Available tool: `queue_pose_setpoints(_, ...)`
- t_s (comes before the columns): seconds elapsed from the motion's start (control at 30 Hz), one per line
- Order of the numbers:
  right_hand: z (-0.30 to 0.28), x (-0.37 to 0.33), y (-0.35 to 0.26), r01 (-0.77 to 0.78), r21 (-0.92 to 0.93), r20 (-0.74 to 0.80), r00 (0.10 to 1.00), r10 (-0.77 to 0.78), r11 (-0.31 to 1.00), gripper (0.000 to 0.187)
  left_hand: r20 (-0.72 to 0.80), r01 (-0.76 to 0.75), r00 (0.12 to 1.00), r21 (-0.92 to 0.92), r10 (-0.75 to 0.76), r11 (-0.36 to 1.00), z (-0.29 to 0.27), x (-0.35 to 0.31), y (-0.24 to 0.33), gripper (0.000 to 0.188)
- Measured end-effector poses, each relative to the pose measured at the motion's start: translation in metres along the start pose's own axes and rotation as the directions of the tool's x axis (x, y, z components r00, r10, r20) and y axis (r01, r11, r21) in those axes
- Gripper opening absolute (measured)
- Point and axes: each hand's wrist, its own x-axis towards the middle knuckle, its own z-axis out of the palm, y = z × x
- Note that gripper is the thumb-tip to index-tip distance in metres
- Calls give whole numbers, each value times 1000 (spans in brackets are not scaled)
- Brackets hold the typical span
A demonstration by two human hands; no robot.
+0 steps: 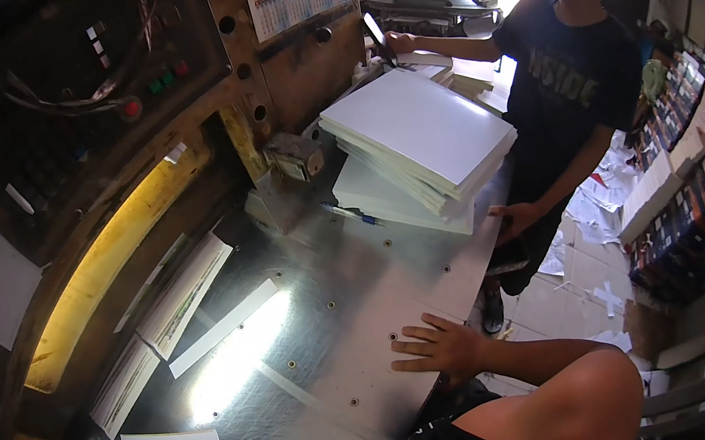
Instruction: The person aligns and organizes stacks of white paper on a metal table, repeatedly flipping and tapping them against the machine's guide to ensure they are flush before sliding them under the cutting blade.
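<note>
Head view shows your right hand (437, 347) lying flat, fingers spread, on the shiny steel machine table (340, 315) at lower centre, gripping nothing; your left hand is out of frame. Stacks of white paper sheets (421, 129) sit upper centre — well apart — where another person's hand (515, 217) rests on the table edge.

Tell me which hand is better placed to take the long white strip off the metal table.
Right. The right hand lies open and empty on the metal table, fingers pointing toward the long white strip. The left hand is out of view.
</note>
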Motion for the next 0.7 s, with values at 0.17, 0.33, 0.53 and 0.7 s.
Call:
queue_pose_setpoints(0.17,-3,2,1,-20,14,64,998,19,1000,105,-17,14,1000,-12,-15,1000,3,-5,11,74)
queue_pose_setpoints(0.33,-5,1,-1,-6,13,23,1000,6,1000,108,-31,29,999,-26,-30,999,0,-10,20,75)
queue_pose_setpoints(0.53,-3,-11,-7,-18,-7,13,1000,18,1000,109,-80,-27,996,72,33,997,-13,-28,35,74)
queue_pose_setpoints(0.7,-7,3,-1,0,-24,41,999,1,1000,107,291,-86,952,-33,92,996,-36,30,-13,62)
